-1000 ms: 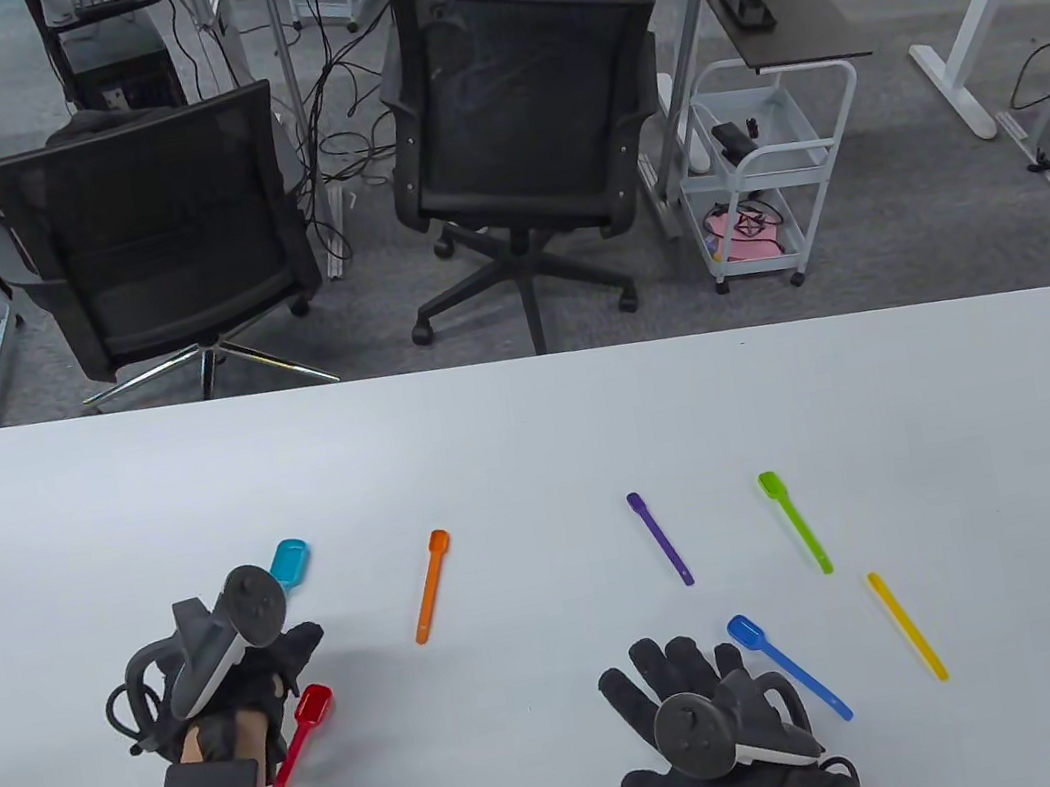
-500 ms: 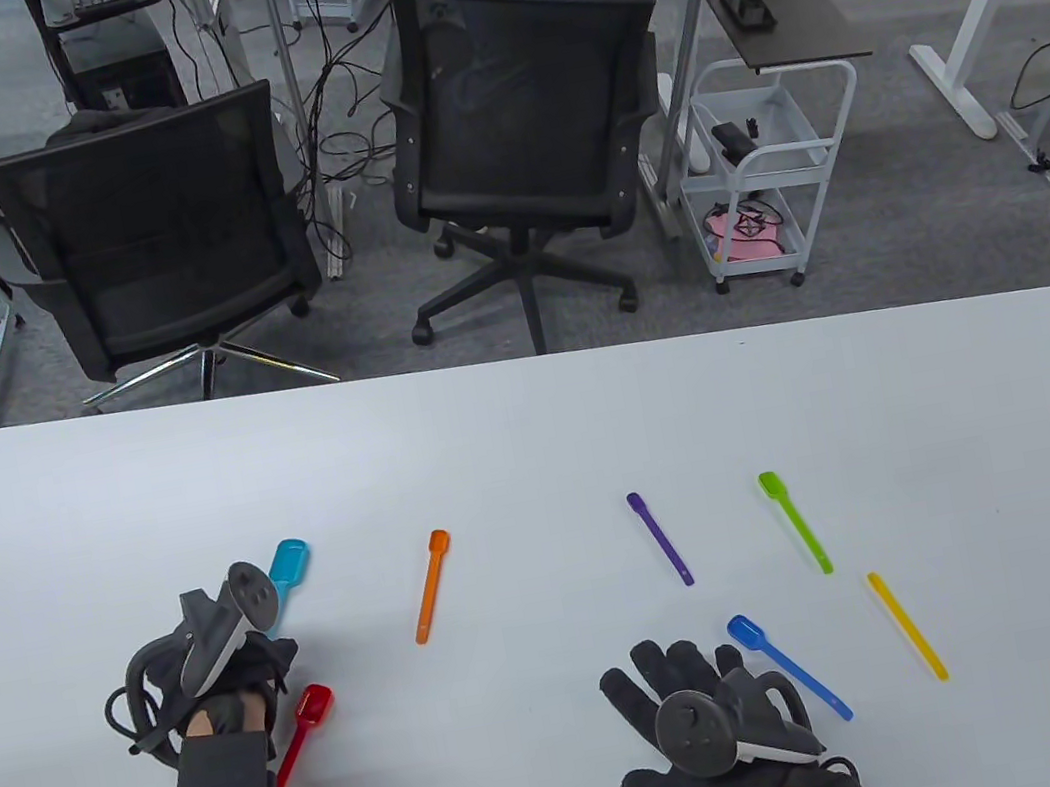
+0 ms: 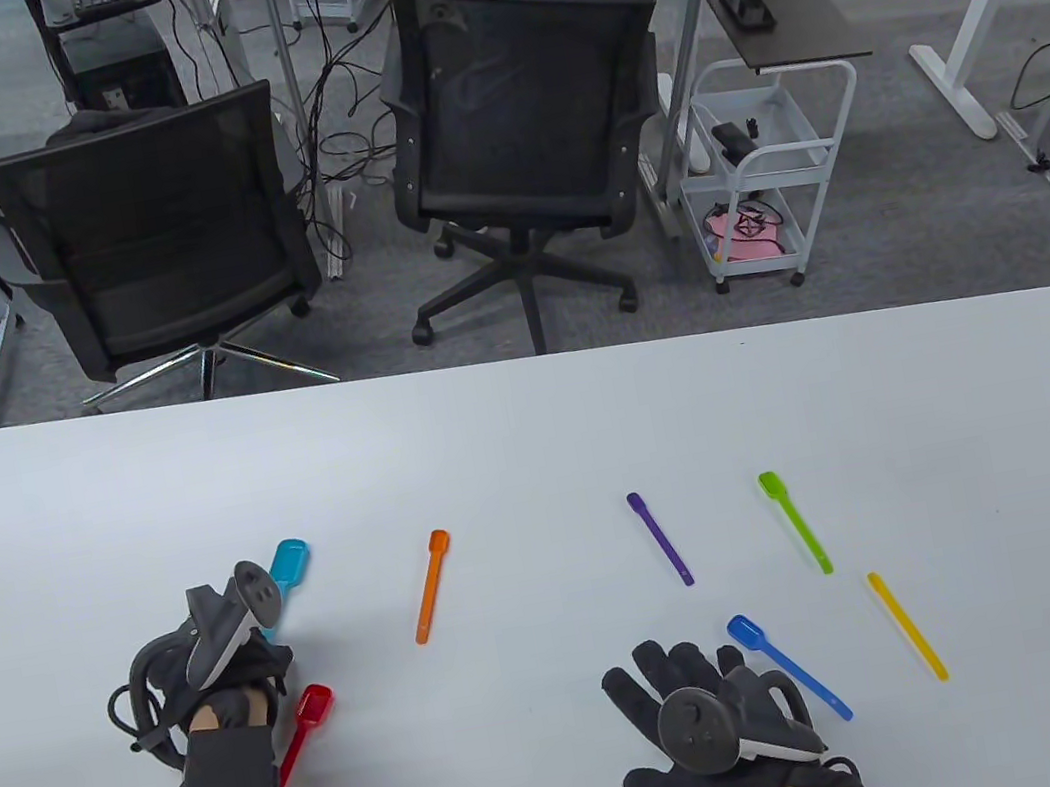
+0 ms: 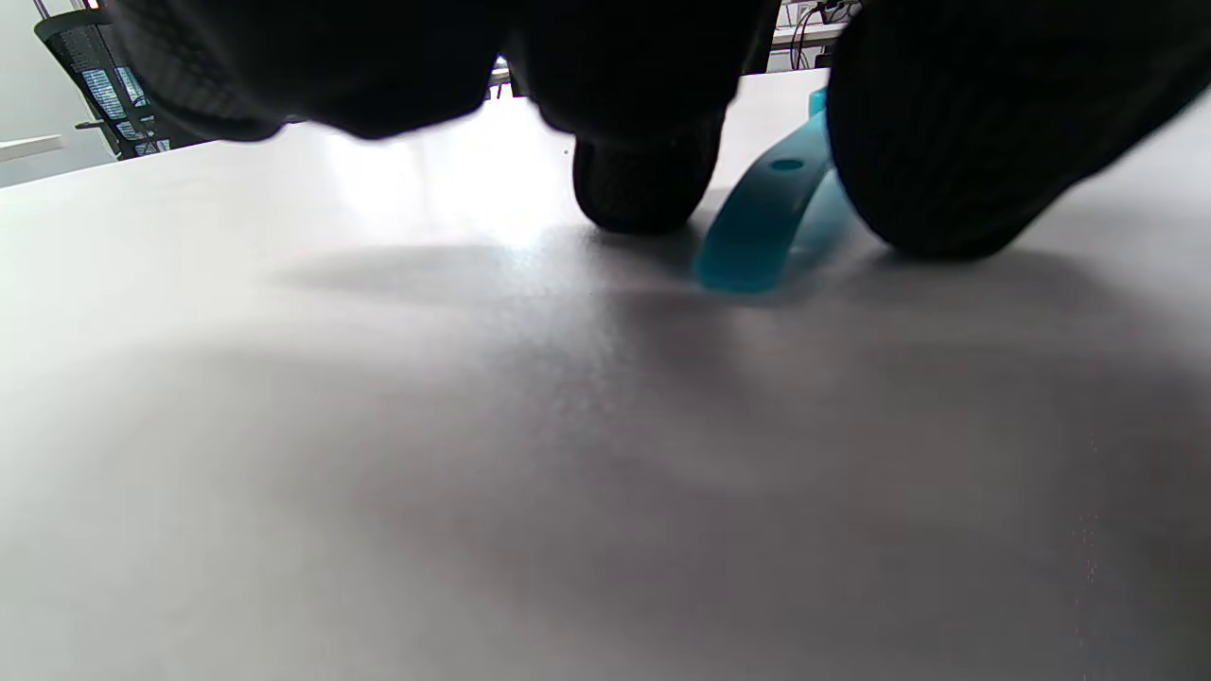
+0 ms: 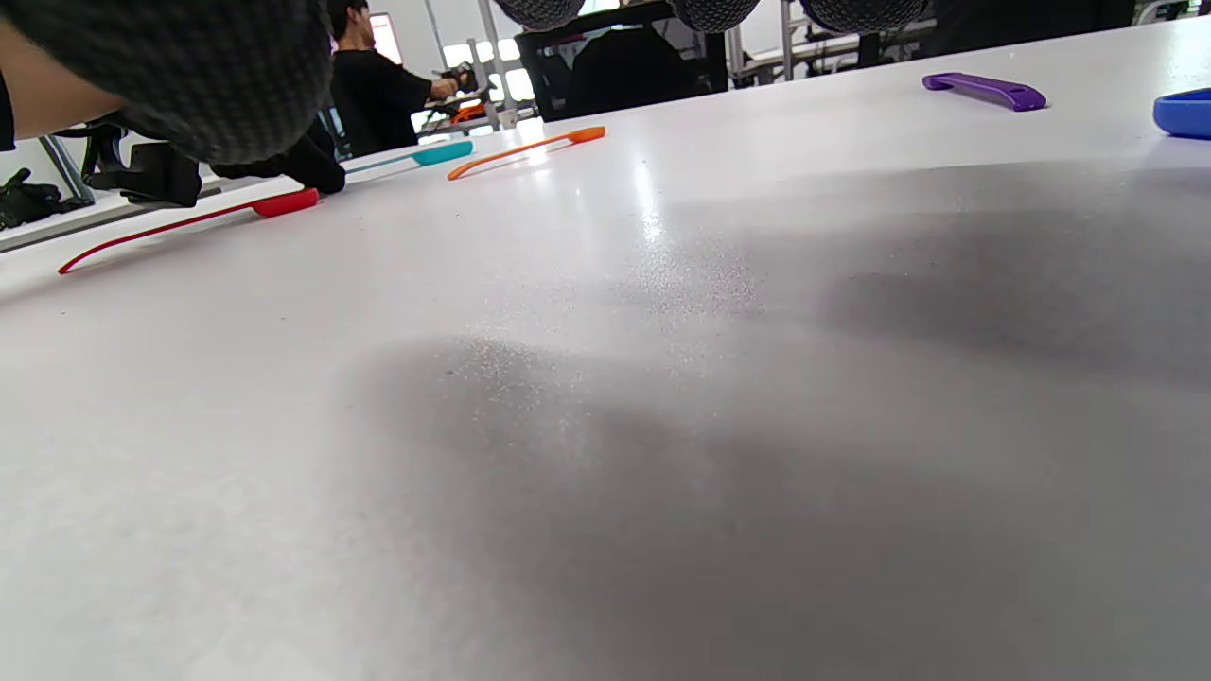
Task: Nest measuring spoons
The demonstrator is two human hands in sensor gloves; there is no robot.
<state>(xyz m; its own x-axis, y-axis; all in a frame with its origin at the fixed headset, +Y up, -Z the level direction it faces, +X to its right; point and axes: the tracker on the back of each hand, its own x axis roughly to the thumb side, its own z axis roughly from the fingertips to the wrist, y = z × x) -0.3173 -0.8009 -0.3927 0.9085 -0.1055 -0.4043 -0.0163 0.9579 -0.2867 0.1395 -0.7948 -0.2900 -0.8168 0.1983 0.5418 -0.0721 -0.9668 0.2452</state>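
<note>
My left hand (image 3: 228, 669) pinches the teal spoon's (image 4: 766, 213) handle flat on the table (image 3: 532, 433); it may slip from the gloves. My right hand (image 3: 716, 725) rests spread, holding nothing.

Seven measuring spoons (image 3: 433, 584), two gloved hands (image 3: 228, 669).

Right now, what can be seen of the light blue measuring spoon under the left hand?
The light blue measuring spoon is translucent turquoise plastic, with a wide bowl pointing away from the person and a flat handle that has a small hole near its end. It lies on the white table, left of the orange spoon. The left hand covers its handle in the table view; in the left wrist view two gloved fingers flank the handle end, seemingly pinching it.
</note>
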